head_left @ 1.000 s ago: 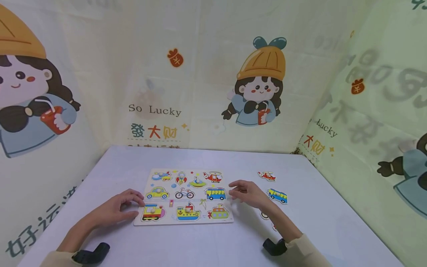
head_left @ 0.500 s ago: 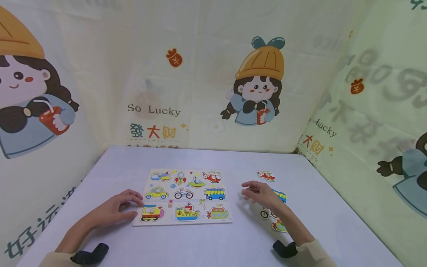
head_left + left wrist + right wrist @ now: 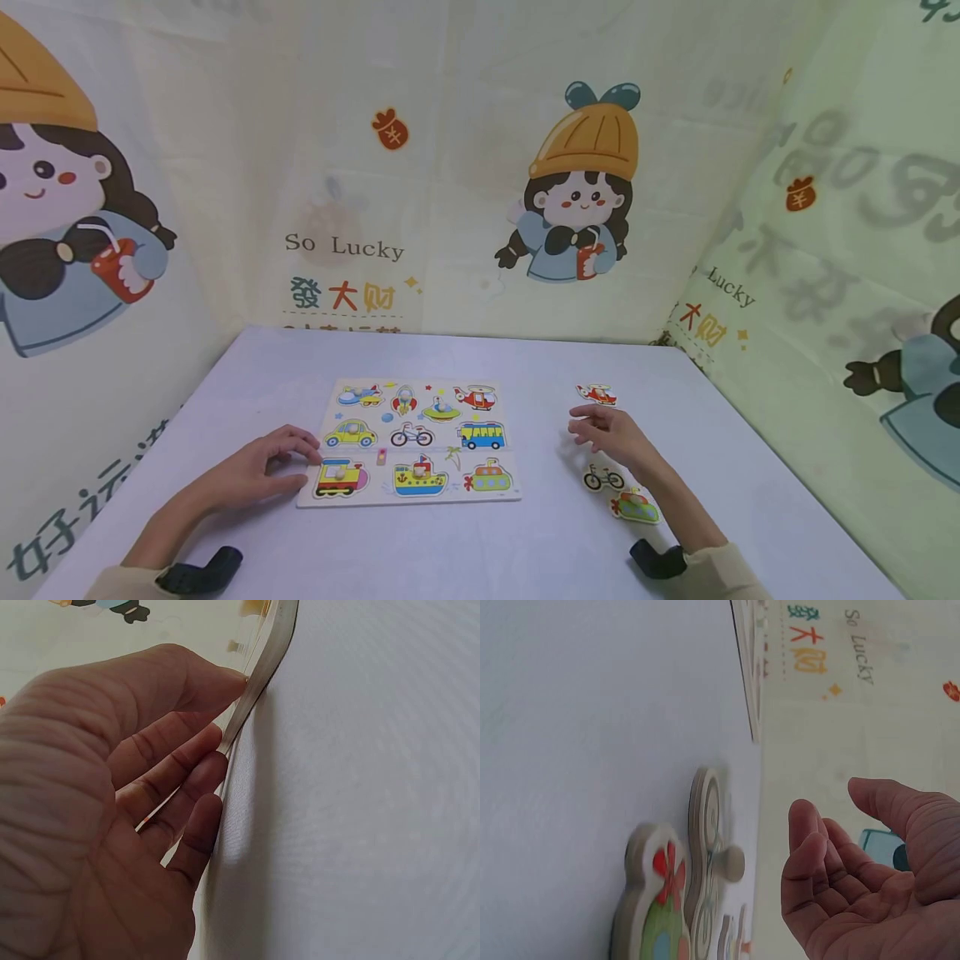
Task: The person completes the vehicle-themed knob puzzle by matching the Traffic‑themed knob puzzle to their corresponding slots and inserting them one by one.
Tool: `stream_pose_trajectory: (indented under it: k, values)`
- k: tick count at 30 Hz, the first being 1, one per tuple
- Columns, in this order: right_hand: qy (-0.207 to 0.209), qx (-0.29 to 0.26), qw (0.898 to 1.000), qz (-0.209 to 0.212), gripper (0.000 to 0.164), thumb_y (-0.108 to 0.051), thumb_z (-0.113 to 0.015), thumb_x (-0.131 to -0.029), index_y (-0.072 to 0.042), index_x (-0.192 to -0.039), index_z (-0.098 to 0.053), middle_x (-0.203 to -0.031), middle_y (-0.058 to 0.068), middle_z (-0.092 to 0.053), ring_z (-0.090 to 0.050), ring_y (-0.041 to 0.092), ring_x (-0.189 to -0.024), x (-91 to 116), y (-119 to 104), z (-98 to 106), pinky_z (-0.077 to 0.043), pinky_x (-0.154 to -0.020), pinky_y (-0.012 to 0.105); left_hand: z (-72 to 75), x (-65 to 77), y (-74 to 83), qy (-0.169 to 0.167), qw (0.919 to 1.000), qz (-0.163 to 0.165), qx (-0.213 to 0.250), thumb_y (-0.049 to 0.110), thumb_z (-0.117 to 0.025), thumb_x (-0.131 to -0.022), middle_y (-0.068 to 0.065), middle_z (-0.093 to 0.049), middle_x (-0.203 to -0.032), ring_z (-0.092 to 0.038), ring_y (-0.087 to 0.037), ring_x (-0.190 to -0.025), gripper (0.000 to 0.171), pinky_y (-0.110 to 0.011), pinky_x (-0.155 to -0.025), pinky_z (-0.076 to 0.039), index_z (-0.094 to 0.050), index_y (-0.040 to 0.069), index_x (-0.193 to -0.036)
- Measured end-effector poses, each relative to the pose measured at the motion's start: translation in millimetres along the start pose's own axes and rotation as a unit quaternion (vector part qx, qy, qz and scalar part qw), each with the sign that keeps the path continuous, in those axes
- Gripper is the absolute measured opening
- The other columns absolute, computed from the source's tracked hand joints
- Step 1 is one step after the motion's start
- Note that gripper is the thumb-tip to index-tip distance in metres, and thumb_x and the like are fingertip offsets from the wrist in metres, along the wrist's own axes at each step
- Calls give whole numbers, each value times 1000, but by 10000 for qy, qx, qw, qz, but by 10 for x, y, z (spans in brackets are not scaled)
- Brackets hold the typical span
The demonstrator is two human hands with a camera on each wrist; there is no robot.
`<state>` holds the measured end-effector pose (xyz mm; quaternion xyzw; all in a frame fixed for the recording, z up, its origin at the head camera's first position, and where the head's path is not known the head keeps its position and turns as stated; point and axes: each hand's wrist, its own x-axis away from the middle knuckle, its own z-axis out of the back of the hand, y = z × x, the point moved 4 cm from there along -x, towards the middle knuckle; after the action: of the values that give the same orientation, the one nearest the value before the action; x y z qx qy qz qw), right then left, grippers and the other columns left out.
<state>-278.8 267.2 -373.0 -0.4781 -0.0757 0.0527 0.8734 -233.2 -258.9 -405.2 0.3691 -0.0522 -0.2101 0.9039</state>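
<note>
A wooden puzzle board (image 3: 381,492) printed with vehicles lies on the table. My left hand (image 3: 262,467) is at its left edge, thumb and fingertips touching the rim in the left wrist view. My right hand (image 3: 611,433), fingers loosely bent and holding nothing, hovers over the loose pieces to the right. Nearer me lie a bicycle piece (image 3: 602,477), whose round knob (image 3: 733,864) shows in the right wrist view, and a green submarine piece (image 3: 635,505). Just beyond the hand is a red helicopter piece (image 3: 597,393). The bus piece is hidden behind my hand in the head view.
The white table (image 3: 465,554) meets a printed cloth backdrop (image 3: 465,275) at the back and cloth at both sides. A black strap-like device (image 3: 201,571) sits at the left wrist, another device (image 3: 658,558) at the right.
My right hand has moved right, from the board's right edge to above the loose pieces, covering the bus piece and uncovering the bicycle and submarine pieces. The left hand has stayed at the board.
</note>
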Motion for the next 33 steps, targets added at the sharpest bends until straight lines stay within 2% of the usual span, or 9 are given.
stream_pose_trajectory:
  k: [8, 13, 23, 33]
  values:
    - [272, 73, 9994, -213, 44, -23, -63, -103, 6, -135, -57, -115, 19, -72, -69, 22, -96, 35, 174, 182, -54, -75, 29, -2, -3, 4, 10, 10000, -20, -65, 29, -80, -88, 1, -60, -125, -53, -11, -118, 22, -22, -97, -49, -72, 28, -108]
    - [478, 252, 9980, -320, 47, -26, -66, -100, 4, -135, -58, -108, 16, -73, -68, 21, -92, 67, 253, 282, -54, -73, 31, -2, -3, -5, -2, 10000, 6, -71, 30, -80, -88, 1, -60, -126, -54, -13, -119, 22, -22, -97, -49, -72, 28, -109]
    - [815, 389, 9938, -648, 49, -27, -70, -98, 5, -133, -59, -104, 10, -72, -64, 18, -86, 48, 444, 440, -53, -69, 32, -11, -5, -38, 41, 10000, -65, -29, 29, -80, -88, 1, -60, -126, -53, -9, -118, 22, -20, -98, -47, -72, 28, -108]
    - [910, 534, 9910, -828, 46, -26, -69, -99, 5, -131, -60, -100, 10, -71, -62, 17, -82, -13, 540, 555, -52, -68, 30, -9, -15, -28, 21, 10000, 6, -66, 29, -80, -88, 2, -60, -126, -54, -18, -121, 22, -22, -99, -48, -72, 28, -108]
